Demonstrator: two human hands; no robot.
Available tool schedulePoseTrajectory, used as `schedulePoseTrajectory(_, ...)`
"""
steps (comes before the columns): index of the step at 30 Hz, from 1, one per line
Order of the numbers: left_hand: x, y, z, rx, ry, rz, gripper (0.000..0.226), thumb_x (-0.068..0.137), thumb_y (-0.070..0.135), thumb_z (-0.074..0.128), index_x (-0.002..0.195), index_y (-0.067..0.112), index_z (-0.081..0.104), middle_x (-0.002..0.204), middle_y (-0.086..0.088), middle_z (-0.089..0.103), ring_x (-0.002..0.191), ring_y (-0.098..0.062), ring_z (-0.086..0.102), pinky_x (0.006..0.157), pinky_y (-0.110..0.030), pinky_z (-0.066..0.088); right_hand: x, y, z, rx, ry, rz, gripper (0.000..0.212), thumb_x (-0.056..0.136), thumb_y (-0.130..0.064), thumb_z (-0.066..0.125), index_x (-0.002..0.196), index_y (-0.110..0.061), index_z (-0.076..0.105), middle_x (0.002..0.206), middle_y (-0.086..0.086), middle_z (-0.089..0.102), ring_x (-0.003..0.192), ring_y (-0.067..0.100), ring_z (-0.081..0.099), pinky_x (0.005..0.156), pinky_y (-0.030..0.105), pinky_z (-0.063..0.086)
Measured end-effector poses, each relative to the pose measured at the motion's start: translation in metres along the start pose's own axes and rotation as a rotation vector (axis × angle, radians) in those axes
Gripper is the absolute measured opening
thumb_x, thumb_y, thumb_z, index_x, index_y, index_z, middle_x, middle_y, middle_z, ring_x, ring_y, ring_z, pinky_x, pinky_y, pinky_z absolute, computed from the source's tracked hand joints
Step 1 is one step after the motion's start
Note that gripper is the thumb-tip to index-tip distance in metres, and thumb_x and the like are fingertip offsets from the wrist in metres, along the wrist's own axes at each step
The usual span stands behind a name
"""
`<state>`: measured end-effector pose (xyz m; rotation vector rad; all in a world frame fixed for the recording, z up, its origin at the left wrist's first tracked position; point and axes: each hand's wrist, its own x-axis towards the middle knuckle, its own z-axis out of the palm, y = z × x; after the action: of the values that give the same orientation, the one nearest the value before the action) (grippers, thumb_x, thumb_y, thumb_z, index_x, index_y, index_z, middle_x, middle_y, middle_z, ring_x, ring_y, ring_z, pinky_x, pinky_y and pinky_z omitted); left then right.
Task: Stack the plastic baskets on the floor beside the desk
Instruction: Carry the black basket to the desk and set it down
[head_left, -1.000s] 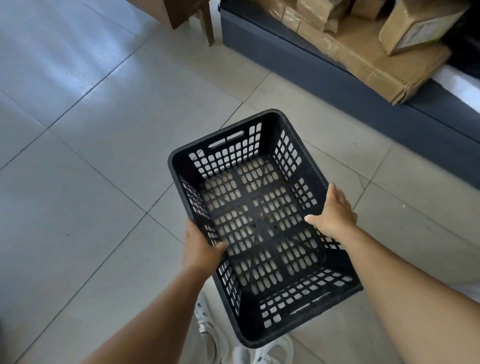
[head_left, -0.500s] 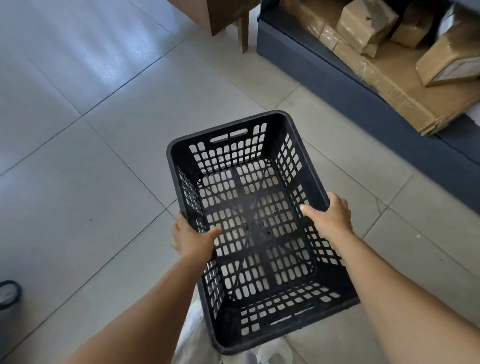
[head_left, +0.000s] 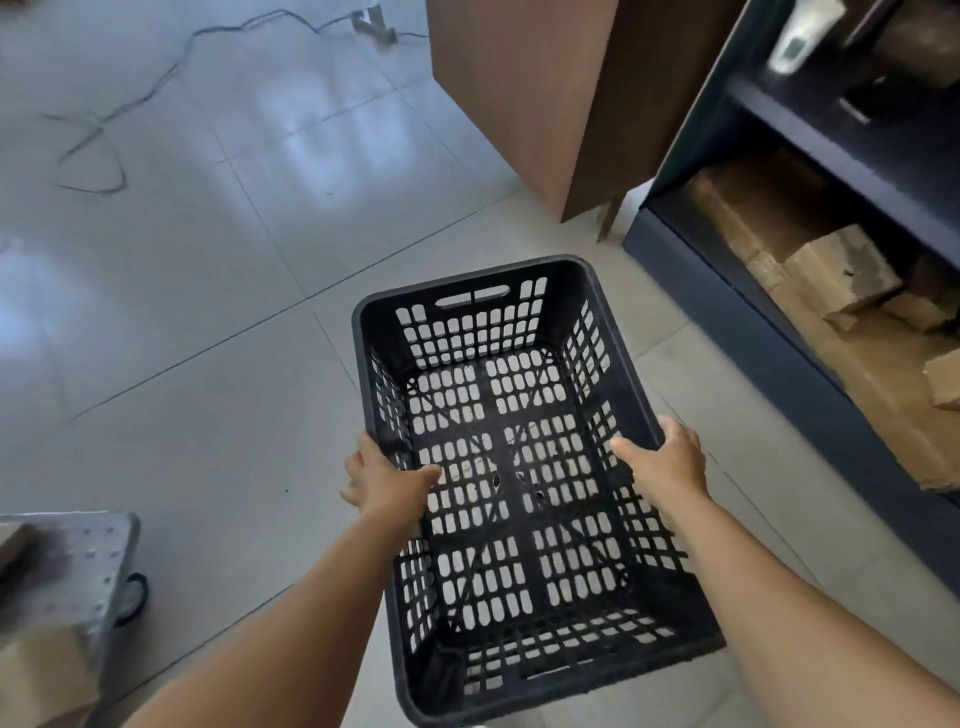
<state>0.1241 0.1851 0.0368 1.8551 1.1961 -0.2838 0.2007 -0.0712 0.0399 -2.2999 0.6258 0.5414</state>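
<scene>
I carry one empty black plastic basket (head_left: 478, 291) with slotted walls in front of me, above the pale tiled floor. My left hand (head_left: 387, 480) grips its left rim, thumb inside the wall. On the right rim my right hand (head_left: 665, 465) holds the same way, thumb inside, fingers outside. The basket is level, long side pointing away from me. No other basket is in view.
A brown wooden desk panel (head_left: 519, 98) stands on a leg ahead at the right. Dark blue shelving (head_left: 769, 343) with cardboard boxes (head_left: 841, 270) runs along the right. A metal trolley (head_left: 78, 561) with a wheel sits at the lower left. Cables (head_left: 104, 130) trail across the far floor.
The view has swung upward and forward: the desk and shelving now loom larger ahead, and a trolley has come into view at the left. Both hands keep their hold on the basket.
</scene>
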Motion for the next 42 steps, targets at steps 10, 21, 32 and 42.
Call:
schedulePoseTrajectory(10,0.11,0.082,-0.059,-0.037,0.094,-0.091,0.087,0.076,0.02,0.073,0.146,0.022,0.02,0.145,-0.007,0.028,0.129,-0.035,0.026,0.107,-0.052,0.034,0.074,-0.155,0.036,0.035,-0.11,-0.105,0.07,0.081,-0.032,0.066,0.143,-0.017,0.036,0.143,0.005,0.036,0.13,0.027,0.039,0.105,0.05,0.039)
schedulePoseTrajectory(21,0.277,0.134,-0.066,-0.135,0.155,-0.153,0.087,0.072,0.019,0.077,0.142,0.024,0.025,0.141,-0.006,0.032,0.125,-0.036,0.036,0.082,-0.045,0.054,0.215,-0.301,0.127,0.015,-0.281,-0.215,0.072,0.084,-0.026,0.065,0.147,-0.021,0.03,0.146,0.006,0.032,0.132,0.029,0.037,0.105,0.048,0.039)
schedulePoseTrajectory(32,0.42,0.111,-0.038,-0.162,0.096,-0.115,0.093,0.067,0.018,0.079,0.141,0.026,0.024,0.139,-0.005,0.031,0.124,-0.035,0.038,0.095,-0.054,0.047,0.309,-0.326,0.243,0.02,-0.275,-0.221,0.063,0.08,-0.025,0.065,0.138,-0.022,0.042,0.132,0.005,0.041,0.121,0.03,0.045,0.1,0.05,0.045)
schedulePoseTrajectory(42,0.408,0.123,-0.03,-0.14,0.124,-0.108,0.104,0.075,0.026,0.076,0.151,0.025,0.004,0.157,-0.004,0.012,0.142,-0.031,0.019,0.115,-0.051,0.023,0.3,-0.332,0.249,-0.228,-0.259,-0.223,0.088,0.083,-0.042,0.063,0.152,-0.019,0.013,0.158,0.005,0.015,0.142,0.031,0.025,0.113,0.052,0.026)
